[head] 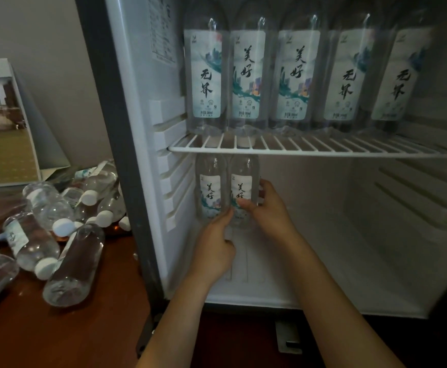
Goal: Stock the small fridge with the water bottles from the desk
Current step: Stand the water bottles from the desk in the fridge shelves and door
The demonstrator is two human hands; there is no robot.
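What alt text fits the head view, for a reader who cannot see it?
A left hand and a right hand grip two upright water bottles at the lower left of an open small fridge. Five more bottles stand on the wire shelf above; other bottles lie on the desk.

A: What does the grip hide?
B: The right hand (pixel 269 205) covers the held bottle's (pixel 242 185) lower label; the left hand (pixel 213 251), just below, hides its base.
A: And above the grip?
B: The wire shelf (pixel 323 151) partly masks its cap; the upper bottles' (pixel 296 75) tops are cut off.
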